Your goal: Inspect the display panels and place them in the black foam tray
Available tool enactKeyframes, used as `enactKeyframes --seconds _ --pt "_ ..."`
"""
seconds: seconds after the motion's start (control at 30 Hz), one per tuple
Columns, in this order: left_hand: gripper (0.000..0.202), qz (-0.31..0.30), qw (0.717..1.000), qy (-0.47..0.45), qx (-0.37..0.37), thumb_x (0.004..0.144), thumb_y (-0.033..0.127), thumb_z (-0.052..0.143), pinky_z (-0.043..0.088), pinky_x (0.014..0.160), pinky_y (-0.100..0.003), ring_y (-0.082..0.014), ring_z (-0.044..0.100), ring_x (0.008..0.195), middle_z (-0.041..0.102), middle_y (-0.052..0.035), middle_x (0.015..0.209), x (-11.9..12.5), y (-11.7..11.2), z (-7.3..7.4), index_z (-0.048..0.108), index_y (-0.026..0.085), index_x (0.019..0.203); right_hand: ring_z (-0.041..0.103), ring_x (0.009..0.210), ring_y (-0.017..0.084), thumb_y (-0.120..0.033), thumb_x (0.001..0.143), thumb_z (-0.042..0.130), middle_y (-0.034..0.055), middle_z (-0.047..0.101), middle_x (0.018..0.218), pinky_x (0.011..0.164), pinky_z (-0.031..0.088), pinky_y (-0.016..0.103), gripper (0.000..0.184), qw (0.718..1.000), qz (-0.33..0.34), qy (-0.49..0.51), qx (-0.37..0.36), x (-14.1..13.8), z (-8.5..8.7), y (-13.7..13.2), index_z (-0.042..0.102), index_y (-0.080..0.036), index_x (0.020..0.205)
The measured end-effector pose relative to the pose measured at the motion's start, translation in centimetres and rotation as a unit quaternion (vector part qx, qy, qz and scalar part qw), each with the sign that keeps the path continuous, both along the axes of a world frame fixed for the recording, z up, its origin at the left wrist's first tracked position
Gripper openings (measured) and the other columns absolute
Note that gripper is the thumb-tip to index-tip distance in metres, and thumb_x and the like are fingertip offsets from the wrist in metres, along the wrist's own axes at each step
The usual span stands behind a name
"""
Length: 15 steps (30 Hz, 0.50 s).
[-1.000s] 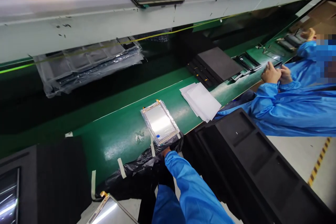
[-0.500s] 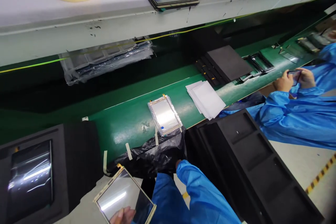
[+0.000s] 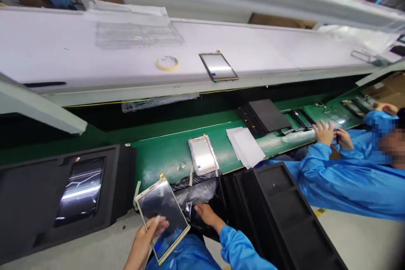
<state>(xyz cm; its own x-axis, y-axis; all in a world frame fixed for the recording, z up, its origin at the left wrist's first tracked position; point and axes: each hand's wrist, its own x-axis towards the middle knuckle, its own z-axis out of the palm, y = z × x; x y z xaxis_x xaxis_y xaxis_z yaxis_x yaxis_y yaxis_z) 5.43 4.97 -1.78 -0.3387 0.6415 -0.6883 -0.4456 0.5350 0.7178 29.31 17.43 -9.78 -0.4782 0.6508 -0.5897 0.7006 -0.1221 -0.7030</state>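
My left hand (image 3: 146,236) grips a dark glossy screen panel (image 3: 163,215) with a gold edge, tilted over my lap at the bottom centre. My right hand (image 3: 204,214) rests with its fingers stretched out on a crumpled black plastic bag (image 3: 196,190) at the near edge of the green conveyor belt (image 3: 161,156). Just beyond the bag a second panel in clear wrap (image 3: 203,155) lies flat on the belt.
A black foam tray (image 3: 38,194) on the left holds one screen (image 3: 80,185). Another black compartment tray (image 3: 284,211) stands on the right. White sheets (image 3: 246,147) and dark trays (image 3: 267,116) lie further along the belt. A co-worker's hands (image 3: 330,134) work there. A tape roll (image 3: 167,63) and a panel (image 3: 218,66) sit on the white shelf.
The view has tilted up and back, showing the upper shelf. My left hand has lifted the panel higher into view. My right hand has come out onto the black bag.
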Motion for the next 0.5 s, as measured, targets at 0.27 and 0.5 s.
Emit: enactKeyframes --seconds 0.27,0.5 --pt "0.059 -0.088 0.982 0.009 0.164 0.073 0.074 0.067 0.056 0.088 -0.042 -0.0329 0.072 0.092 0.08 -0.0106 0.087 4.0 5.4 4.1 0.08 0.02 0.094 0.068 0.071 0.025 -0.069 0.084 0.058 0.0028 0.069 0.078 0.069 0.055 0.041 0.057 0.935 -0.159 0.317 0.025 -2.7 10.4 0.1 0.055 -0.031 0.126" --pt "0.068 -0.052 0.981 -0.046 0.18 0.052 0.082 0.073 0.054 0.083 -0.044 -0.0351 0.072 0.088 0.077 -0.0106 0.089 6.4 7.4 5.3 0.077 0.031 0.096 0.063 0.059 0.016 -0.053 0.081 0.066 -0.0003 0.065 0.075 0.049 0.047 0.025 0.073 0.851 -0.282 0.347 0.274 3.2 24.8 16.2 0.044 -0.017 0.14"
